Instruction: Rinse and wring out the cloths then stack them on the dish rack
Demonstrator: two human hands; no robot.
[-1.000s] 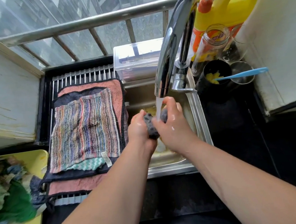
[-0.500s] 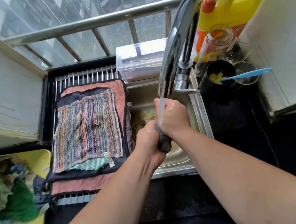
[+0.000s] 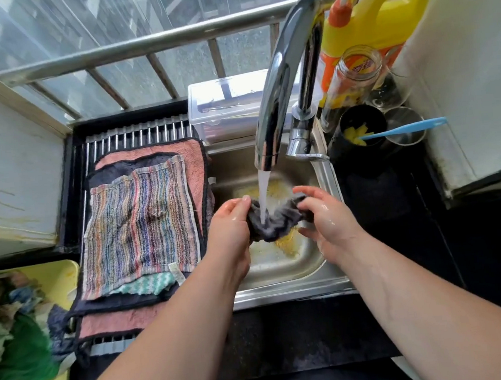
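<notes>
A small dark grey cloth [image 3: 276, 221] hangs stretched between my two hands over the steel sink [image 3: 283, 290]. My left hand [image 3: 231, 225] grips its left end and my right hand [image 3: 325, 213] pinches its right end. Water runs from the chrome tap [image 3: 279, 89] onto the middle of the cloth. Left of the sink, the dish rack [image 3: 133, 133] carries a stack of flat cloths: a striped one [image 3: 139, 228] on top, then a teal one, a dark one and a pink one [image 3: 191, 155].
A yellow basin [image 3: 49, 276] with several crumpled cloths stands at the lower left. A clear plastic box [image 3: 225, 103] sits behind the sink. A yellow detergent jug [image 3: 388, 14], a glass jar, a black cup and a blue-handled tool [image 3: 405, 128] crowd the right counter.
My hands were pressed together twisting the bunched cloth under the tap. They have since moved apart, and the cloth is now spread out between them in the water.
</notes>
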